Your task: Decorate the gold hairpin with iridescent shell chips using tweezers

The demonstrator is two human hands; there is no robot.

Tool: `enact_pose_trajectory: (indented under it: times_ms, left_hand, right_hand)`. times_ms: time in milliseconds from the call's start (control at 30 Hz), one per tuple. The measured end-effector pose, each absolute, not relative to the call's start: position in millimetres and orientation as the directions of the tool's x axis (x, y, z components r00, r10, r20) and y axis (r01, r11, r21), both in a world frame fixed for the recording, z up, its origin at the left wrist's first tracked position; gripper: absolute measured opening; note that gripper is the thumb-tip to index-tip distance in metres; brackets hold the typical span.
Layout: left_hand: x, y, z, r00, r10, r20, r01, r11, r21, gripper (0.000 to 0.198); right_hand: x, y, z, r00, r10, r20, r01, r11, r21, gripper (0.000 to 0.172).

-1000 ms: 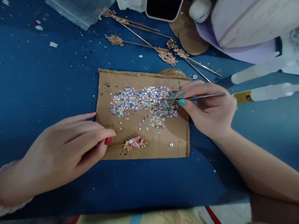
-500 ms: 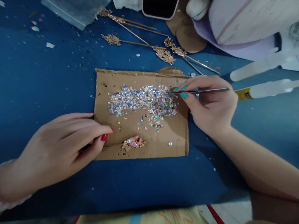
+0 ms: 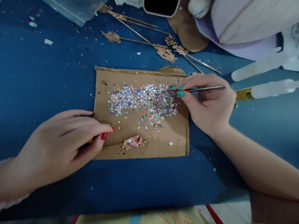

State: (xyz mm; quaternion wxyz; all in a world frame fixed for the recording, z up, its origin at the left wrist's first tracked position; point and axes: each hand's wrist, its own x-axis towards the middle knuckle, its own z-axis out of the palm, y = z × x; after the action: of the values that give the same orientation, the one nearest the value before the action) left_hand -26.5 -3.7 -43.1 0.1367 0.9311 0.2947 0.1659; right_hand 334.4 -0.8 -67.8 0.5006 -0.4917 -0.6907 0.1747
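Note:
My right hand (image 3: 210, 102) is closed around metal tweezers (image 3: 203, 89), their tips among the shiny multicoloured chips (image 3: 142, 98) at the right end of the spread pile. I cannot make out whether a chip is between the tips. The pile lies on a piece of cardboard (image 3: 137, 152). My left hand (image 3: 72, 143) rests at the cardboard's left edge, thumb and forefinger pinched together over it; anything between them is hidden. Near those fingertips sits a gold-coloured ornament (image 3: 134, 142) with pink pieces and a white pearl. A loose pearl (image 3: 170, 143) lies to its right.
Several gold hairpins (image 3: 165, 53) lie beyond the cardboard. A clear plastic bag (image 3: 77, 11), a phone (image 3: 161, 7) and brown rounded pieces (image 3: 192, 35) are at the back. White tubes (image 3: 268, 90) lie at right. Small scraps dot the blue table (image 3: 144, 183).
My right hand and the tweezers have shifted slightly left over the chips. My left hand stays at the cardboard's edge, and the ornament and loose pearl have not moved.

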Motion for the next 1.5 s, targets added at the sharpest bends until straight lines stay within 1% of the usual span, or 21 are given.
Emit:
enact_pose_trajectory:
  times_ms: [233, 433, 600, 700, 733, 800, 867, 967, 1067, 1200, 1333, 1500]
  left_hand:
    - [-26.0, -3.8, -43.9, 0.773, 0.594, 0.223, 0.505, -0.788, 0.352, 0.019]
    - [-27.3, -4.2, -43.3, 0.774, 0.596, 0.215, 0.513, -0.788, 0.340, 0.020]
    - [-25.9, -1.9, -38.8, 0.792, 0.550, 0.265, 0.474, -0.828, 0.302, 0.015]
    - [-26.9, -2.9, -37.4, 0.829, 0.495, 0.260, 0.422, -0.860, 0.288, 0.014]
    - [-27.8, -3.8, -37.7, 0.844, 0.473, 0.254, 0.401, -0.870, 0.287, 0.014]
    - [-29.9, -5.6, -39.0, 0.866, 0.434, 0.246, 0.367, -0.888, 0.277, 0.013]
    - [-31.3, -6.9, -40.0, 0.887, 0.385, 0.255, 0.328, -0.914, 0.240, 0.012]
    - [-31.4, -7.5, -39.7, 0.912, 0.327, 0.246, 0.283, -0.939, 0.196, 0.014]
    - [-30.2, -7.1, -38.8, 0.919, 0.320, 0.229, 0.279, -0.941, 0.193, 0.013]
    - [-28.3, -5.2, -36.8, 0.920, 0.308, 0.243, 0.269, -0.946, 0.181, 0.013]
    - [-26.8, -2.7, -34.3, 0.926, 0.294, 0.237, 0.254, -0.950, 0.182, 0.015]
    - [-28.7, -1.3, -34.7, 0.929, 0.294, 0.224, 0.259, -0.951, 0.172, 0.017]
  right_hand:
    - [338.7, 1.8, -67.8, -0.045, 0.844, 0.534, 0.490, 0.484, -0.725, 0.006]
    - [340.5, 2.0, -68.4, -0.061, 0.840, 0.539, 0.493, 0.494, -0.716, 0.007]
    - [335.2, -2.8, -62.3, -0.039, 0.819, 0.573, 0.414, 0.535, -0.736, 0.010]
    - [331.1, -9.6, -55.6, -0.103, 0.799, 0.593, 0.383, 0.582, -0.717, 0.004]
    - [329.9, -12.4, -53.3, -0.127, 0.783, 0.609, 0.386, 0.605, -0.696, 0.006]
    - [328.0, -18.1, -48.8, -0.191, 0.755, 0.627, 0.384, 0.646, -0.660, 0.016]
    - [326.6, -23.4, -44.2, -0.261, 0.742, 0.618, 0.349, 0.669, -0.656, 0.022]
    - [324.4, -29.8, -36.7, -0.347, 0.732, 0.586, 0.283, 0.678, -0.679, 0.016]
    - [322.0, -33.7, -30.0, -0.439, 0.725, 0.530, 0.262, 0.668, -0.696, 0.015]
    - [321.0, -37.2, -25.8, -0.507, 0.713, 0.484, 0.249, 0.659, -0.710, 0.013]
    - [322.6, -39.7, -25.9, -0.539, 0.710, 0.453, 0.263, 0.653, -0.711, 0.014]
    - [324.7, -38.3, -26.8, -0.552, 0.698, 0.456, 0.282, 0.670, -0.686, 0.013]
